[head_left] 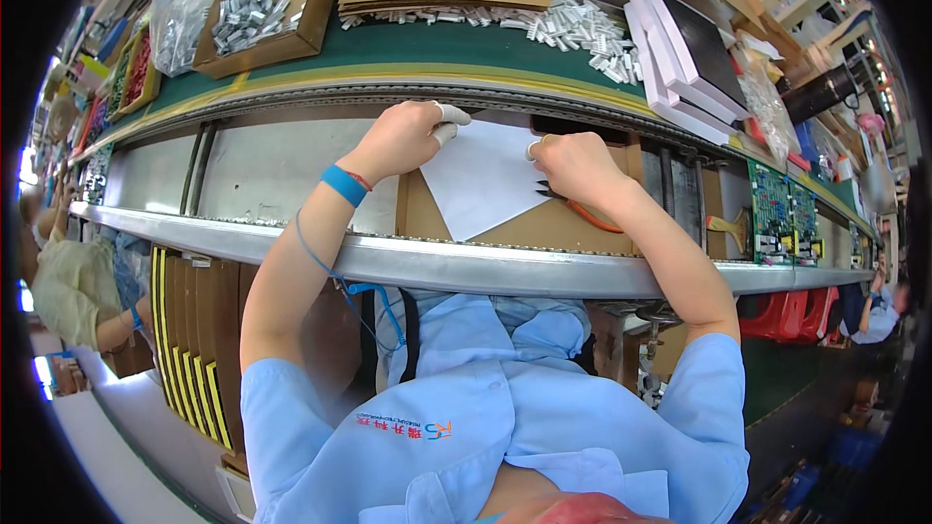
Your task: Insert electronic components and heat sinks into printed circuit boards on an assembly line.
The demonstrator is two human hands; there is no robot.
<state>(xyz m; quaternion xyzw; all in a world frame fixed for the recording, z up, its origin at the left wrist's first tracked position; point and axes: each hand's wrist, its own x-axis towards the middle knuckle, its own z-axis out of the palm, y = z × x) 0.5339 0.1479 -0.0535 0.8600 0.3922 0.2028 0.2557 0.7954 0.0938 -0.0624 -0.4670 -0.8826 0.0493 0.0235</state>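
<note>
A white sheet of paper (pixel 478 184) hangs at a slant between my hands, over a brown cardboard sheet (pixel 553 233) on the conveyor. My left hand (pixel 413 139) is closed in a pinch at the paper's upper left corner, with pale finger cots on the fingertips. At its upper right edge my right hand (pixel 581 170) pinches the same paper, also with a pale fingertip cover. Red-handled pliers (pixel 592 217) lie on the cardboard under my right forearm, dark jaws toward the paper. A blue wrist strap (pixel 344 184) with a cord circles my left wrist.
Beyond the rail stand a box of metal parts (pixel 262 5), a pile of small white parts (pixel 582 29) and a stack of white boxes (pixel 680 63). Green circuit boards (pixel 784 213) and a brush (pixel 730 229) are at right. A metal rail (pixel 456 267) runs before me.
</note>
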